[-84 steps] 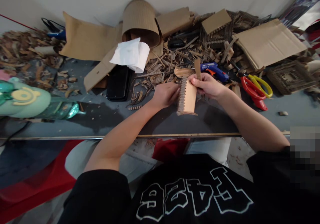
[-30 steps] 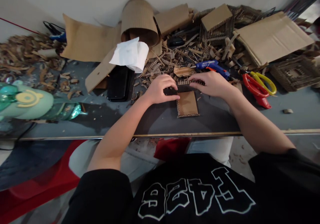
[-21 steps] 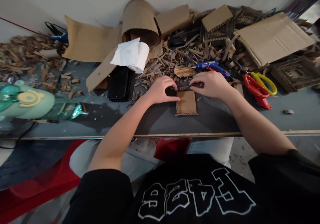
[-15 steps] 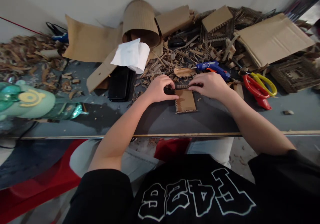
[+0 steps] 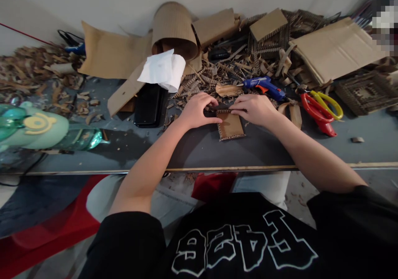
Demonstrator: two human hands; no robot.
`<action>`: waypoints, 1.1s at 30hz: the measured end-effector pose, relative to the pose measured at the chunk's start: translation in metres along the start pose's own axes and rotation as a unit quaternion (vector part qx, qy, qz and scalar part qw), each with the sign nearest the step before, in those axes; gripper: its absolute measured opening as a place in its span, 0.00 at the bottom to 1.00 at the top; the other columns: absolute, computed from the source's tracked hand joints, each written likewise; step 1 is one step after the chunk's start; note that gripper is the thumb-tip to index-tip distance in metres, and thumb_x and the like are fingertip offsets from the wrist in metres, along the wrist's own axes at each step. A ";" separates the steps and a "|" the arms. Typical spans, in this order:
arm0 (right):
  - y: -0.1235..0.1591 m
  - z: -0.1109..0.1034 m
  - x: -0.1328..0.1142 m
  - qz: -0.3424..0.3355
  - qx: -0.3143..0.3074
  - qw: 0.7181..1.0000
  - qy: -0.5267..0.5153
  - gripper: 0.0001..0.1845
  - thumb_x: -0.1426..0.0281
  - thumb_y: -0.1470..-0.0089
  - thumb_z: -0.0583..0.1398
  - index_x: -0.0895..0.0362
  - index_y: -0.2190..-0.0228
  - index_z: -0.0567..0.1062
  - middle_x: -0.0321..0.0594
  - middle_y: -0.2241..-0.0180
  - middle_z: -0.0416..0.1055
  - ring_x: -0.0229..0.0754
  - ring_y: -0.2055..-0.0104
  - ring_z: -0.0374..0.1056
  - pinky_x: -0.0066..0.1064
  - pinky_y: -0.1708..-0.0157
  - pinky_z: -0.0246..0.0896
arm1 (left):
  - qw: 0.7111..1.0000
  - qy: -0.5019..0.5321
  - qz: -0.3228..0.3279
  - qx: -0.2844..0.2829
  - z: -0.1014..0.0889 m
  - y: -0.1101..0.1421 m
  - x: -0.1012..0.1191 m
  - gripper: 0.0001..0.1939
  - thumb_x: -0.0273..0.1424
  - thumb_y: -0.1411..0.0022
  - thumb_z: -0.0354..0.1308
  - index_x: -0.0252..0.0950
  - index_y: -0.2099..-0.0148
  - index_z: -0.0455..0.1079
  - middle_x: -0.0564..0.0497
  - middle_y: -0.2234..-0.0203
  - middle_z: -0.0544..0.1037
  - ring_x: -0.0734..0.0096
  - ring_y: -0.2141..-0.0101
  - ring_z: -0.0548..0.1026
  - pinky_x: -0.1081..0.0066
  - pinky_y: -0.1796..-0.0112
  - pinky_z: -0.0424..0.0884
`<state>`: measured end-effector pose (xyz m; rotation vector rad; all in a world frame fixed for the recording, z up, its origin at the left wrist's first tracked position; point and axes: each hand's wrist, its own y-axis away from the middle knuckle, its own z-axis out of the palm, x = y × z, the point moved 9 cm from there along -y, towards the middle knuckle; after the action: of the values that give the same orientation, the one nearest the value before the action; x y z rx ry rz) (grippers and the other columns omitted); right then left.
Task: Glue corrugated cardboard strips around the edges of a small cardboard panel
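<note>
Right hand (image 5: 257, 109) has come inward: the corrugated strip (image 5: 224, 111) now seems to meet the upper edge of my cardboard piece (image 5: 231, 126), mid-frame; they're lined up, I'd judge. That hand's grip is narrow, pinching the strip; left hand (image 5: 196, 110) curls alongside, its hold I can't tell.

Cam: head, worn | aim: forward and down past black shirt (image 5: 236, 206) | range: near, left hand (image 5: 198, 110) and right hand (image 5: 257, 109) mid-frame | field: grey tabletop (image 5: 264, 151) edge to edge, pale wall (image 5: 124, 1) along top
</note>
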<state>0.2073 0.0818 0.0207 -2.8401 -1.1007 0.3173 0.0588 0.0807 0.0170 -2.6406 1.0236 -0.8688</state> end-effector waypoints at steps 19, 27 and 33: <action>-0.002 -0.002 0.022 0.002 -0.010 1.000 -0.017 0.12 0.66 0.38 0.58 0.51 0.58 0.82 0.37 0.56 0.80 0.46 0.54 0.74 0.34 0.58 0.64 | 0.997 -0.003 0.072 -0.008 0.005 0.002 0.010 0.30 0.56 0.39 0.58 0.38 0.49 0.79 0.43 0.59 0.82 0.58 0.53 0.77 0.55 0.49 0.73; -0.002 -0.002 0.018 0.007 -0.014 1.000 -0.008 0.13 0.67 0.39 0.57 0.52 0.59 0.82 0.38 0.56 0.80 0.47 0.54 0.74 0.35 0.60 0.64 | 0.998 0.007 0.060 -0.018 0.007 0.003 0.008 0.30 0.57 0.38 0.57 0.38 0.49 0.79 0.43 0.58 0.82 0.58 0.52 0.77 0.55 0.49 0.73; 0.002 -0.018 0.008 -0.002 0.052 0.998 -0.017 0.14 0.67 0.39 0.57 0.55 0.58 0.81 0.43 0.57 0.79 0.49 0.53 0.73 0.36 0.60 0.65 | 0.998 -0.010 0.049 0.042 -0.001 0.002 0.017 0.29 0.54 0.34 0.54 0.36 0.46 0.76 0.42 0.56 0.82 0.58 0.51 0.77 0.55 0.48 0.72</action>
<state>0.2186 0.0853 0.0370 -2.7500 -1.0630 0.4111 0.0670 0.0677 0.0245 -2.5021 1.0756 -0.8446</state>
